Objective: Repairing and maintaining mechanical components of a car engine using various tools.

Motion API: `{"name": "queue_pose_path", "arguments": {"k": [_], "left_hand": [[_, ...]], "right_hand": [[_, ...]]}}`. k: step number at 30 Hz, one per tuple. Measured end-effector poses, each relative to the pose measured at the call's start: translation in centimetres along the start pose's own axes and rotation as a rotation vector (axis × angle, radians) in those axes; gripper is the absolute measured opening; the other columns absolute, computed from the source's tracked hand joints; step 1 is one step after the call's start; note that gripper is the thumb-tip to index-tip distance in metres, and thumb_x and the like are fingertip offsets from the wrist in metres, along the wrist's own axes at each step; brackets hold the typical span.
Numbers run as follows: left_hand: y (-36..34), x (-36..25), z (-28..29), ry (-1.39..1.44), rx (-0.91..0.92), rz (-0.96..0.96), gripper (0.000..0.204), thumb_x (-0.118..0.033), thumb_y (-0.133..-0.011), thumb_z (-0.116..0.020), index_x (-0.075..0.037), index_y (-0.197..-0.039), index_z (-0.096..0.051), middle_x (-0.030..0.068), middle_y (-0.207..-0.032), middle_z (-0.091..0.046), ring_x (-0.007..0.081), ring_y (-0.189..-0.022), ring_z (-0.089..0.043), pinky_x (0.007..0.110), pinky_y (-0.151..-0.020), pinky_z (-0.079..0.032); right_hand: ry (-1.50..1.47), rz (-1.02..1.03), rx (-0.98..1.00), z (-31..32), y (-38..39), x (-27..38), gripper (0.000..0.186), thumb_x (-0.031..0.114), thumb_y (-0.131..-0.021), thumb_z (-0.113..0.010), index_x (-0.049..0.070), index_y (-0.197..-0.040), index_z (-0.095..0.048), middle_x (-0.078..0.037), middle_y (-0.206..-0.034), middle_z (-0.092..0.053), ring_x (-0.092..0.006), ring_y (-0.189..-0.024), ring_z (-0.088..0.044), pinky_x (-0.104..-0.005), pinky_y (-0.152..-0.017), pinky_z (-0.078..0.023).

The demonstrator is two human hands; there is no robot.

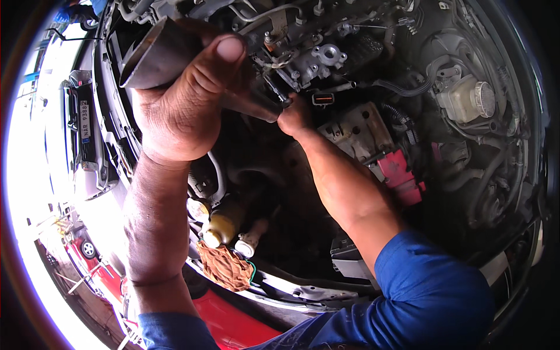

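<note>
My left hand (181, 116) is raised close to the camera, wrapped round a dark pipe (160, 55) with a wide open end. The pipe slants away under my fingers toward my right hand (296, 116). Down in the engine bay, that hand is closed at the pipe's far end, where a slim dark socket extension (274, 87) meets it. The extension reaches toward the engine block beside a light metal housing (326, 56) with a round opening. My right fingers are partly hidden, so their exact grip is unclear.
A crumpled brown rag (226, 268) lies on the front edge near a yellowish capped reservoir (223, 226). A red cover (399, 175) sits right of my forearm, with a brake fluid reservoir (466, 99) farther right. Hoses and a metal bracket (361, 133) surround the work area.
</note>
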State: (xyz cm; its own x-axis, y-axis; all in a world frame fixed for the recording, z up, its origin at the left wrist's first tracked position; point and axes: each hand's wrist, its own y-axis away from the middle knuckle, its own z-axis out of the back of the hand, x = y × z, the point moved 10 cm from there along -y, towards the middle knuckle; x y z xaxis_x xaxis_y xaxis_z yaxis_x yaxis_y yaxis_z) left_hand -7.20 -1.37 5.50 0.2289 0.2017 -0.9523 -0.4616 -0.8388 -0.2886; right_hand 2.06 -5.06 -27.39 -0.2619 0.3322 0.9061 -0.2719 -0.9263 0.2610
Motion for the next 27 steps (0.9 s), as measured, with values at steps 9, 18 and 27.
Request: {"name": "queue_pose_path", "arguments": {"k": [9,18,27], "left_hand": [[-1.8,0.8,-1.6,-0.005,0.169,0.044,0.017,-0.017,-0.100,-0.059,0.000,-0.100,-0.057,0.0085,-0.077,-0.055,0.0191,-0.072,-0.056,0.041,-0.074,-0.052],[-3.6,1.6,-3.1,0.013,0.189,0.055,0.016,-0.015,-0.100,-0.057,0.000,-0.106,-0.059,0.0075,-0.075,-0.053,0.0191,-0.069,-0.055,0.040,-0.073,-0.052],[-4.3,0.8,-3.5,-0.090,0.009,0.055,0.020,-0.010,-0.090,-0.066,0.000,-0.104,-0.055,0.0110,-0.089,-0.064,0.0217,-0.075,-0.061,0.036,-0.067,-0.049]], "right_hand": [[-0.075,-0.006,-0.024,0.3,0.5,0.5,0.030,0.026,-0.076,-0.076,0.001,-0.091,-0.067,-0.017,-0.086,-0.071,-0.0312,-0.085,-0.070,-0.0405,-0.074,-0.053],[-0.241,-0.014,0.133,-0.8,-0.1,-0.3,0.044,0.036,-0.078,-0.082,0.004,-0.103,-0.069,-0.015,-0.094,-0.073,-0.0246,-0.088,-0.070,-0.0378,-0.078,-0.053],[-0.190,-0.070,0.096,-0.9,0.4,-0.1,0.040,0.026,-0.079,-0.081,0.000,-0.106,-0.067,-0.016,-0.096,-0.072,-0.0244,-0.089,-0.070,-0.0395,-0.079,-0.052]]}}
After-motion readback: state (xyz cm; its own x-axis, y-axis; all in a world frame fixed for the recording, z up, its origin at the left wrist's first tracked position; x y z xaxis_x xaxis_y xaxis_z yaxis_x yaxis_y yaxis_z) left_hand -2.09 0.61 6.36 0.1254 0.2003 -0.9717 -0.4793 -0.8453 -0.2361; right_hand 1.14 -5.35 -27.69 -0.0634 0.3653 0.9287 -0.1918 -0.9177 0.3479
